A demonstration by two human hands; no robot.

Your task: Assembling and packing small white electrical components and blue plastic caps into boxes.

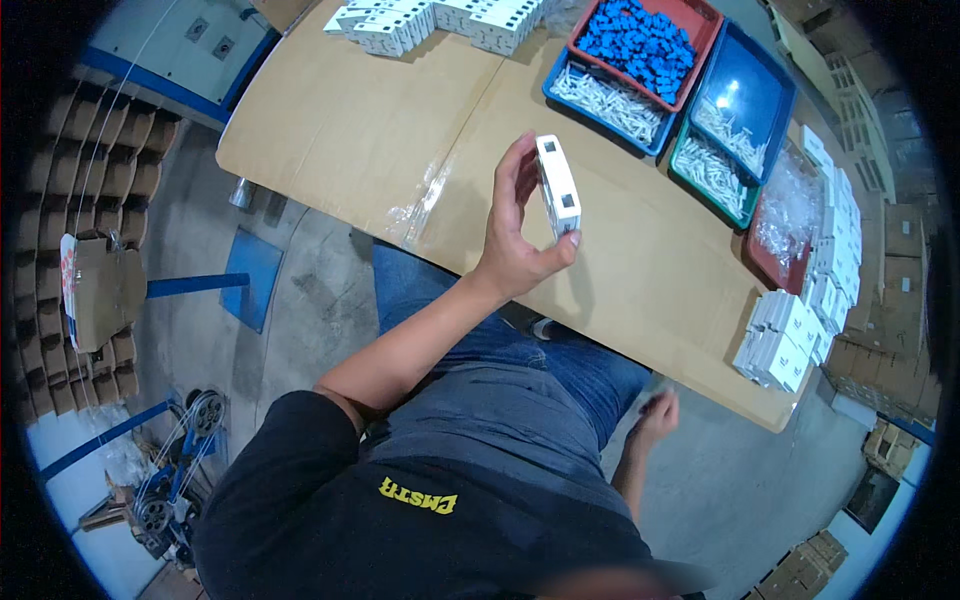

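My left hand [518,215] grips a slim white plastic housing [559,187] with two small square dark openings along its narrow side. Thumb and fingers press on its opposite ends, and it stands tilted above the cardboard-covered table [640,270]. Low beside the table's near edge, my right hand [655,415] hangs by my thigh. Its fingers are curled and slightly blurred; whatever they may hold is hidden. Similar white housings [775,345] stand stacked at the table's right end, and more white housings [490,22] are lined up at the far side.
A red tray of blue parts [638,45] sits over a blue tray of white pins [608,105]. Beside them are a blue tray [745,85], a green tray [712,178] and a red tray with clear plastic bags [785,230]. Pulley equipment [180,480] stands lower left.
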